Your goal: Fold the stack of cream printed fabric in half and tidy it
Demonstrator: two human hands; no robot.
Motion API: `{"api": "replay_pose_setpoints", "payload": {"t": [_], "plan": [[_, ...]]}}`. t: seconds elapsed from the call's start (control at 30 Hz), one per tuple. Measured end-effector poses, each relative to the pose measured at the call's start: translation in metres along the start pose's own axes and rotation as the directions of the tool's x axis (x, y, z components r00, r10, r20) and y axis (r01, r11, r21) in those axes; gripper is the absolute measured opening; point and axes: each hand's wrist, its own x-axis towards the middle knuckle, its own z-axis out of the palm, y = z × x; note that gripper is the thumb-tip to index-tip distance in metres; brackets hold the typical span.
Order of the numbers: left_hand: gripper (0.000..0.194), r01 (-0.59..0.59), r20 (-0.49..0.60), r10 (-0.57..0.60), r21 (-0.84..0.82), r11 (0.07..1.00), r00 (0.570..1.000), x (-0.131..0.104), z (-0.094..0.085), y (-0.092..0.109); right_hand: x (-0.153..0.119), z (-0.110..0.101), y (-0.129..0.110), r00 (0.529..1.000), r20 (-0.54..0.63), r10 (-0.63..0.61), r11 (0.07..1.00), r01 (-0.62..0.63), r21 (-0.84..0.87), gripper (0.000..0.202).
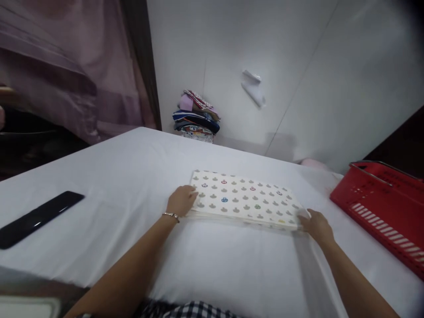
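- The folded cloth [243, 198] lay flat between both hands.
- The left hand [181, 201] gripped its left edge, fingers curled on top.
- The right hand [316, 226] pinched its near right corner.

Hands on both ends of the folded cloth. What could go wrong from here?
1. The left hand and right hand touch only the near corners of the folded cloth; lifted that way, the layers could sag and unfold.
2. The white sheet under it looks loose, so sliding the cloth may bunch it.
3. The red basket sits close on the right; a sideways move could catch its rim.
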Motion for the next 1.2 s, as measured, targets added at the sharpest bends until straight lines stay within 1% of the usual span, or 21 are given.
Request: {"api": "replay_pose_setpoints", "payload": {"t": [0.07,0.13,0.17,0.23,0.3,0.37,0.43,0.53,0.6,0.67,0.73,0.77,0.8,0.83,0.9,0.97,1.0,1.07,1.1,1.17,1.2], "plan": [[0.032,0.101,-0.035,-0.101,-0.004,0.995,0.994,0.004,-0.001,-0.014,0.002,-0.001,-0.025,0.979,-0.11,-0.172,0.982,0.179,0.053,0.051],[0.038,0.195,0.035,-0.194,-0.046,0.98,0.98,0.008,-0.001,-0.023,0.004,0.0,-0.055,0.942,-0.143,-0.303,0.941,0.319,0.109,0.05],[0.039,0.233,0.099,-0.225,-0.078,0.969,0.969,0.009,-0.002,-0.025,0.004,0.001,-0.07,0.93,-0.131,-0.343,0.926,0.358,0.122,0.051],[0.039,0.289,0.234,-0.254,-0.132,0.948,0.938,0.01,-0.005,-0.026,0.002,0.008,-0.097,0.91,-0.053,-0.41,0.903,0.414,0.115,0.055],[0.036,0.322,0.319,-0.263,-0.148,0.935,0.91,0.01,-0.008,-0.025,-0.004,0.018,-0.115,0.891,0.041,-0.453,0.889,0.448,0.098,0.056],[0.035,0.336,0.354,-0.27,-0.14,0.931,0.896,0.009,-0.012,-0.024,-0.01,0.028,-0.122,0.876,0.114,-0.468,0.883,0.462,0.079,0.055],[0.036,0.335,0.368,-0.266,-0.137,0.932,0.891,0.007,-0.015,-0.023,-0.014,0.033,-0.121,0.866,0.151,-0.476,0.879,0.474,0.054,0.053],[0.038,0.333,0.376,-0.252,-0.168,0.928,0.892,0.0,-0.019,-0.022,-0.012,0.032,-0.117,0.861,0.163,-0.482,0.876,0.48,0.051,0.053],[0.039,0.34,0.369,-0.245,-0.218,0.915,0.897,-0.007,-0.021,-0.024,-0.011,0.026,-0.122,0.869,0.122,-0.479,0.877,0.468,0.111,0.052],[0.038,0.348,0.361,-0.232,-0.3,0.888,0.903,-0.018,-0.022,-0.027,-0.015,0.018,-0.138,0.866,0.024,-0.5,0.842,0.479,0.247,0.049],[0.035,0.349,0.37,-0.2,-0.398,0.848,0.907,-0.03,-0.02,-0.03,-0.028,0.01,-0.167,0.841,-0.088,-0.534,0.738,0.515,0.436,0.043],[0.034,0.348,0.377,-0.181,-0.441,0.827,0.908,-0.036,-0.019,-0.031,-0.037,0.006,-0.185,0.836,-0.127,-0.535,0.673,0.512,0.533,0.039],[0.032,0.346,0.382,-0.165,-0.473,0.81,0.909,-0.042,-0.018,-0.031,-0.048,0.003,-0.204,0.823,-0.132,-0.553,0.607,0.507,0.612,0.035],[0.03,0.343,0.385,-0.152,-0.495,0.798,0.91,-0.047,-0.017,-0.032,-0.059,0.0,-0.224,0.786,-0.13,-0.605,0.528,0.518,0.674,0.03],[0.025,0.341,0.389,-0.139,-0.517,0.785,0.911,-0.055,-0.015,-0.031,-0.082,-0.004,-0.262,0.683,-0.163,-0.712,0.362,0.555,0.749,0.023],[0.023,0.342,0.396,-0.13,-0.531,0.775,0.909,-0.059,-0.015,-0.031,-0.102,-0.008,-0.294,0.583,-0.196,-0.789,0.255,0.6,0.758,0.019],[0.022,0.341,0.399,-0.124,-0.536,0.773,0.908,-0.06,-0.015,-0.03,-0.109,-0.008,-0.307,0.534,-0.204,-0.82,0.224,0.628,0.746,0.019],[0.023,0.325,0.39,-0.122,-0.514,0.794,0.913,-0.06,-0.015,-0.029,-0.121,-0.009,-0.327,0.468,-0.198,-0.861,0.208,0.68,0.703,0.021],[0.022,0.309,0.378,-0.124,-0.482,0.82,0.917,-0.059,-0.015,-0.028,-0.124,-0.008,-0.334,0.446,-0.187,-0.875,0.215,0.706,0.675,0.022],[0.019,0.27,0.348,-0.13,-0.39,0.88,0.928,-0.058,-0.014,-0.026,-0.129,-0.006,-0.343,0.425,-0.166,-0.89,0.239,0.745,0.623,0.023],[0.017,0.252,0.334,-0.133,-0.345,0.904,0.933,-0.057,-0.013,-0.026,-0.131,-0.004,-0.346,0.425,-0.158,-0.892,0.253,0.756,0.603,0.023]]}}
